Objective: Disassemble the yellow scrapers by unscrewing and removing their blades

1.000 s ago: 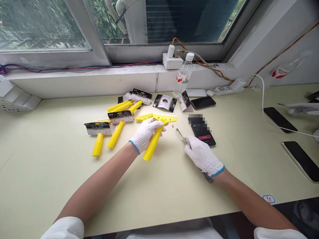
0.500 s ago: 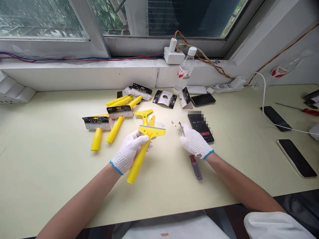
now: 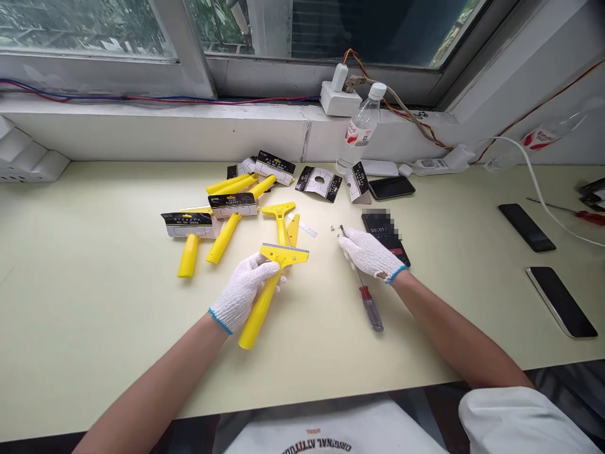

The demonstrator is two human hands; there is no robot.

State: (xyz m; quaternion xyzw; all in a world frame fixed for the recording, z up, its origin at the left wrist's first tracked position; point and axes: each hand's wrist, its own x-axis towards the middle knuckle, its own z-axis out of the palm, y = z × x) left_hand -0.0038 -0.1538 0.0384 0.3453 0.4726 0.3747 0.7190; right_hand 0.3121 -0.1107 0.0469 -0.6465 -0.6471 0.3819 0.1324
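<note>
My left hand (image 3: 243, 287), in a white knitted glove, is wrapped round a yellow scraper (image 3: 261, 309). The scraper is tilted, its wide head up and its metal edge away from me. Just beyond the head lie another yellow scraper (image 3: 280, 217), a small yellow piece (image 3: 293, 231) and a thin pale strip (image 3: 308, 229). My gloved right hand (image 3: 369, 251) is closed over the shaft of a screwdriver (image 3: 373, 312), whose red and grey handle points towards me; the fingertips are partly hidden. Small metal screws (image 3: 332, 227) lie just left of these fingers.
Several yellow scraper handles (image 3: 223, 238) and black-and-white cards (image 3: 186, 224) lie at the back left. A phone (image 3: 382, 236) showing a timer lies beside my right hand. A water bottle (image 3: 358, 132) stands by the sill; other phones (image 3: 561, 301) lie far right.
My right hand has shifted slightly forward and left, covering more of the screwdriver shaft near the screws. My left hand keeps the scraper, now a little nearer to me. The view has shifted slightly.
</note>
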